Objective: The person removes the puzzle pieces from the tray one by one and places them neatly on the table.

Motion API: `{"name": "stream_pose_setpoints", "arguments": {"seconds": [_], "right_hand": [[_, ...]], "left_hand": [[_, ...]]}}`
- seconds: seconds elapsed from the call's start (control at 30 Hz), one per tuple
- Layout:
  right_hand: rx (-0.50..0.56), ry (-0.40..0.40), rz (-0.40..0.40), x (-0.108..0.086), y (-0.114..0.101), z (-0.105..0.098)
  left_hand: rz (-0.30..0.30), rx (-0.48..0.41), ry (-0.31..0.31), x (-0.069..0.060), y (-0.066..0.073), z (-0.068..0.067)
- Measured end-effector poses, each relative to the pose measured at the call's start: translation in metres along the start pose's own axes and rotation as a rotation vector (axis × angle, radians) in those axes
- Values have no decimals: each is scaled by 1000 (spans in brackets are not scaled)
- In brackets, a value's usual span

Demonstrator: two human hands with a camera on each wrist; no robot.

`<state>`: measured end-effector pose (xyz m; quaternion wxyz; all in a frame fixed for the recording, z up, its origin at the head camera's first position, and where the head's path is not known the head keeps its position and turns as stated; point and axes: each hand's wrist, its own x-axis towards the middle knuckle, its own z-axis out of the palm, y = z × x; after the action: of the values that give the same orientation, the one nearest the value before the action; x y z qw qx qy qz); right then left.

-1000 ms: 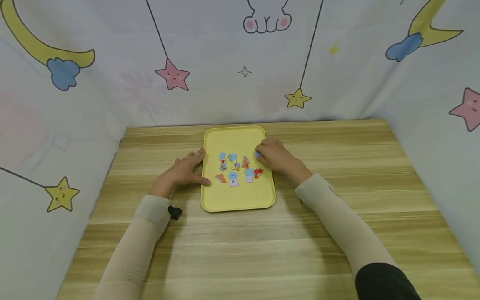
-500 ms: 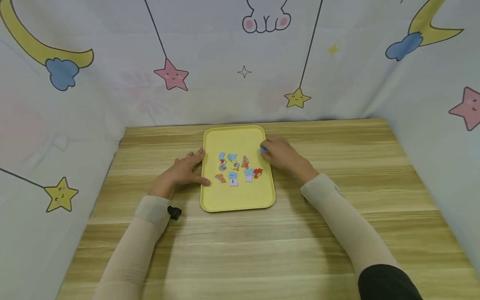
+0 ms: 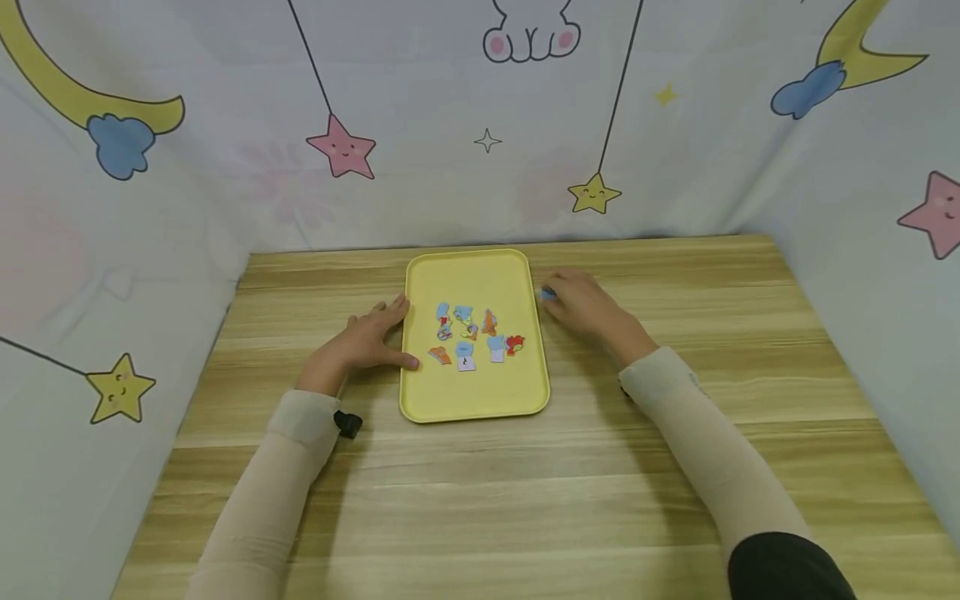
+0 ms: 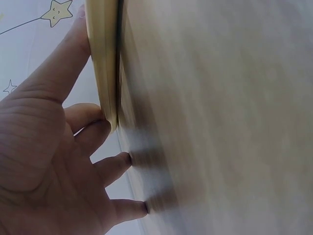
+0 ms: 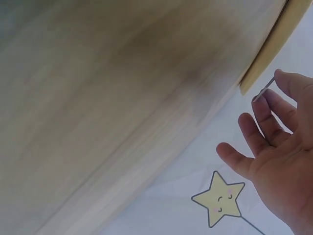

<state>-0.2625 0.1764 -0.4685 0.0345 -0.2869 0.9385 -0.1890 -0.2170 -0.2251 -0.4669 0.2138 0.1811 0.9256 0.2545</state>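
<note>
A yellow tray lies on the wooden table and carries several small printed pieces, among them a red one, an orange one and a blue-and-white one. My left hand rests with spread fingers against the tray's left edge, thumb on the rim; the left wrist view shows its fingers along the tray wall. Just beyond the tray's right edge, my right hand pinches a small blue piece. Seen edge-on in the right wrist view, that thin piece sits between thumb and fingertips.
The wooden table extends around the tray on all sides. Behind it and at both sides hangs a white cloth printed with stars, moons and clouds. A black object is at my left wrist.
My right hand has moved right, from over the tray's right part to outside its edge, carrying the blue piece. The left hand has stayed at the tray's left edge.
</note>
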Motion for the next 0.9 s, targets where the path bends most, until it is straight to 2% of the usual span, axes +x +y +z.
{"name": "stream_pose_setpoints", "arguments": {"seconds": [0.23,0.9], "right_hand": [[25,-36,40,-9,9,-5],[20,-42,105,-28,35,-12]], "left_hand": [[0,-11,-5,0,-1,1],[-9,-29,-10,-1,-1,1]]}}
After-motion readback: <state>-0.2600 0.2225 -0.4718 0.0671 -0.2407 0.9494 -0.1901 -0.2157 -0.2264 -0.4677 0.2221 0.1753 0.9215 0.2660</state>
